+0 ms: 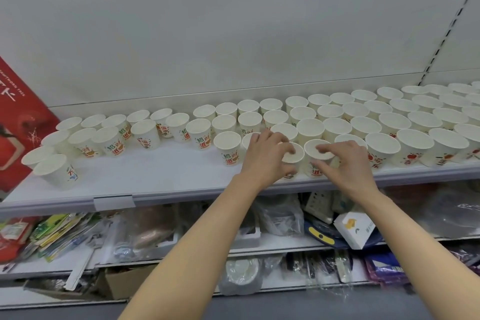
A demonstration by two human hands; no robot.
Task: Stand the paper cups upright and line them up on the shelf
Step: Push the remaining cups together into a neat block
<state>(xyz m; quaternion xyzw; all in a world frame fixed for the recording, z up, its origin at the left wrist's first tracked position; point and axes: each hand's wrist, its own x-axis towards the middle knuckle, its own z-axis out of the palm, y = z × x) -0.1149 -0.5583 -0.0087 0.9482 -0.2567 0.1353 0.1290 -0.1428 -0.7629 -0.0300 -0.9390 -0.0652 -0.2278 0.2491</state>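
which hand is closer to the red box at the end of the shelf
Left. The left hand rests on front-row cups near the shelf's middle, with a long stretch of cups between it and the red box. The right hand is farther along, on the next cup.

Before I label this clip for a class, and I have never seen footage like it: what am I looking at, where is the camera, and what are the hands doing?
There is no machine here. The single picture comes from a wide-angle camera worn on a person's head, looking forward and down, so the two bare arms reaching in are the wearer's own. The white shelf carries many paper cups, most standing in rows on the right, looser and some tilted on the left. The left hand curls its fingers over one front-row cup; the right hand grips the neighbouring cup. A red box leans at the far left. Packaged goods fill the lower shelves.
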